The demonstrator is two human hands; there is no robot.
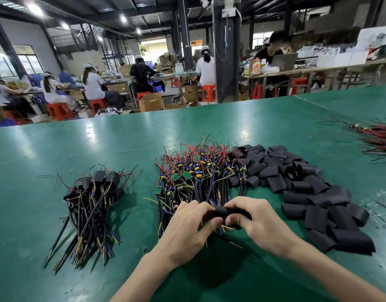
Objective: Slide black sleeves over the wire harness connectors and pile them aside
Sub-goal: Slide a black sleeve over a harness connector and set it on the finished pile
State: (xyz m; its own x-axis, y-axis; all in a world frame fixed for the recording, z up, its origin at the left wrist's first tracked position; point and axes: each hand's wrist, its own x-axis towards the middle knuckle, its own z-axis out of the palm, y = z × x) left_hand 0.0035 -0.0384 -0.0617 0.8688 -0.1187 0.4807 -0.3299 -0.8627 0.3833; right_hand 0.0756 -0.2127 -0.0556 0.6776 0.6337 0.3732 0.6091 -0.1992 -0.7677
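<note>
Your left hand (187, 227) and right hand (260, 223) meet at near centre over the green matted table (56, 149). Both have their fingers curled, gripping one black tubular sleeve (225, 211) between them. Yellow and blue wire tips show under it. Just beyond lies the tangled heap of unsleeved red-and-black wire harnesses (200, 171). The loose black sleeve pile (307, 192) is at right and the sleeved harness pile (93, 203) at left.

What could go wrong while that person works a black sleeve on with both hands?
Probably only small snags. The black sleeve, gripped by the left hand and right hand, sits right at the tangled pile of bare harnesses, so neighbours may catch and get dragged along. The thin wires poking out below it could also bunch up inside.
</note>
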